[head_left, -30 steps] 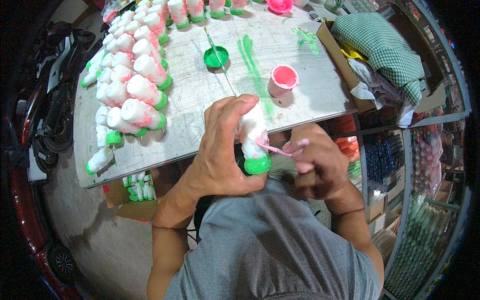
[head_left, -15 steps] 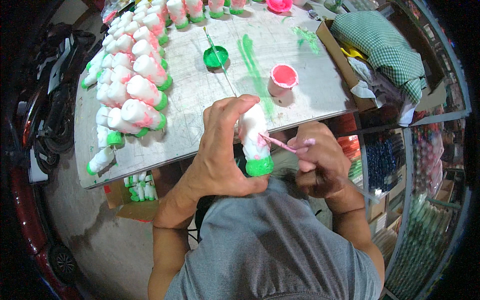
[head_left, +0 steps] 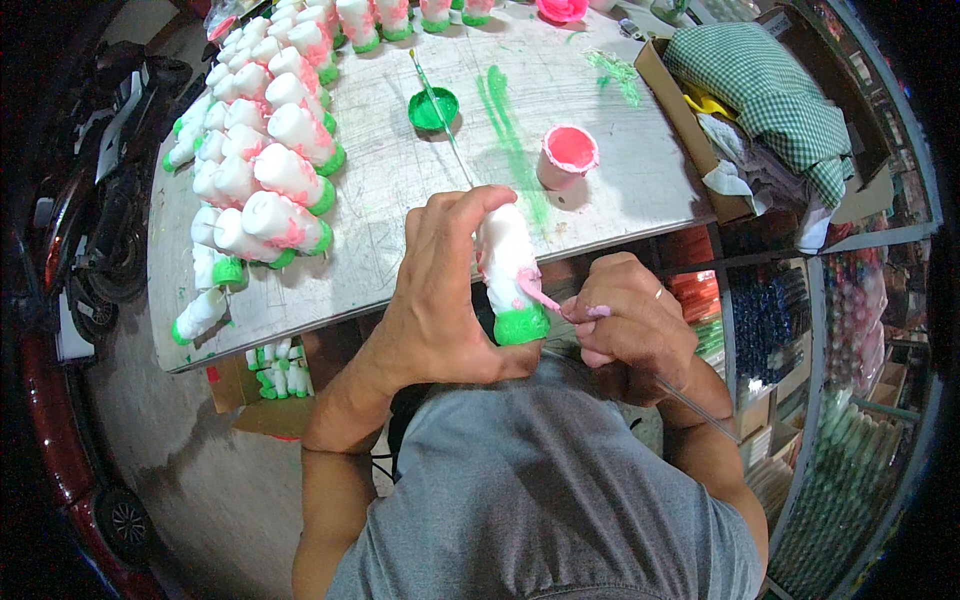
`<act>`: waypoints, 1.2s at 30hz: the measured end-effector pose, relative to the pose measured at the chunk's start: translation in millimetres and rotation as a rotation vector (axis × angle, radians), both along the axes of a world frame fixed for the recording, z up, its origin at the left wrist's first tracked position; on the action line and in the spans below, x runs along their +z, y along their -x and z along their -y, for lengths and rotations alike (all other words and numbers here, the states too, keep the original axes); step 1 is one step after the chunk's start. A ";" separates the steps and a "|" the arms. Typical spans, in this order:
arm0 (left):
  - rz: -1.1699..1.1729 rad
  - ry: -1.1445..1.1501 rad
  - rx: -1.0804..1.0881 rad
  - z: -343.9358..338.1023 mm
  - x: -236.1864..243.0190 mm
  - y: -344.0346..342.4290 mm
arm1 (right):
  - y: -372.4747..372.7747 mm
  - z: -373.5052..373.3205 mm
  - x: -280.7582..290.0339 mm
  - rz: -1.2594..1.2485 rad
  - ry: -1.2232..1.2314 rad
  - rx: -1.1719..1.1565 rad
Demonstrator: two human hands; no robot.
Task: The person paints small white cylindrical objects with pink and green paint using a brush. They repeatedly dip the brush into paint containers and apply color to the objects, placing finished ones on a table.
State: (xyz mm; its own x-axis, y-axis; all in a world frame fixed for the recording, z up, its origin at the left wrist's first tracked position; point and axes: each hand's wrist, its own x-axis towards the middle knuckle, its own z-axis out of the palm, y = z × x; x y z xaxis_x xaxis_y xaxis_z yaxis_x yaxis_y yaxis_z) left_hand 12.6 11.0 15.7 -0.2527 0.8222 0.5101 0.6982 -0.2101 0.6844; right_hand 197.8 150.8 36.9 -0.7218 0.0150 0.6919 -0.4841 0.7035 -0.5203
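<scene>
Between the thumb and fingers of my left hand (head_left: 437, 290) is a white candle (head_left: 506, 250), held by its two ends. Its near end is painted green, and pink marks show on its side. My right hand (head_left: 632, 318) grips a paintbrush (head_left: 692, 404) whose pink-coated tip touches the candle's side just above the green band. Pink paint is smeared on the right fingers. Beyond the hands, on the table (head_left: 380, 190), stands a small cup of pink paint (head_left: 568, 158). A dish of green paint (head_left: 433, 112) with another thin brush (head_left: 420, 72) across it sits further left.
Rows of painted white, pink and green candles (head_left: 290, 175) fill the table's left side. A cardboard box (head_left: 690, 140) with a green checked cloth (head_left: 765, 95) stands at the right. Below the table's left edge is a box of smaller candles (head_left: 282, 375). Shelves (head_left: 815, 400) line the right.
The brush tip has shifted down the candle toward the green band, and my right hand has turned slightly. The candle in my left hand has barely moved.
</scene>
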 end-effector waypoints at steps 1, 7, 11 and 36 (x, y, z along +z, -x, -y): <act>0.004 0.006 -0.008 0.2 0.3 0.4 | -0.5 -0.4 0.4 0.013 -0.001 0.007; 0.018 0.024 -0.007 2.1 1.7 0.1 | 0.9 -5.9 2.8 -0.017 0.092 -0.021; 0.087 0.100 -0.012 3.6 7.2 -1.9 | 8.6 1.6 -13.0 -0.068 0.554 -0.173; -0.013 -0.051 -0.022 -1.9 1.4 -1.9 | 12.8 4.3 -30.7 -0.175 0.541 -0.230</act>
